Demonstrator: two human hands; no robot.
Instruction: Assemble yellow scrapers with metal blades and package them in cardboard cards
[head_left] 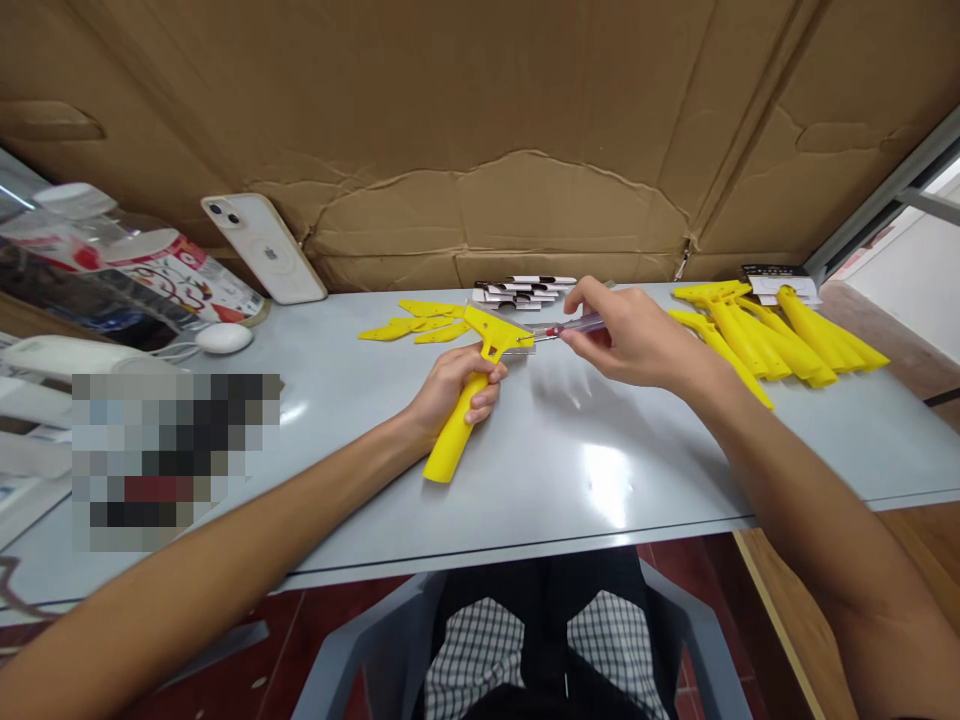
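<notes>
My left hand is wrapped around the handle of a yellow scraper, whose wide head points away from me and whose hollow end points toward me. Between the fingers of my right hand is a screwdriver with a clear, reddish handle. Its metal shaft reaches left, and the tip meets the right side of the scraper head. A thin, shiny strip shows along that head. Several flat yellow pieces lie just beyond my left hand. Small white and black packets sit behind the scraper.
More yellow scraper handles are heaped at the right, beside a white and black packet. A white phone leans on the cardboard behind the table. Bottles, a printed cup and a white mouse-like object stand left.
</notes>
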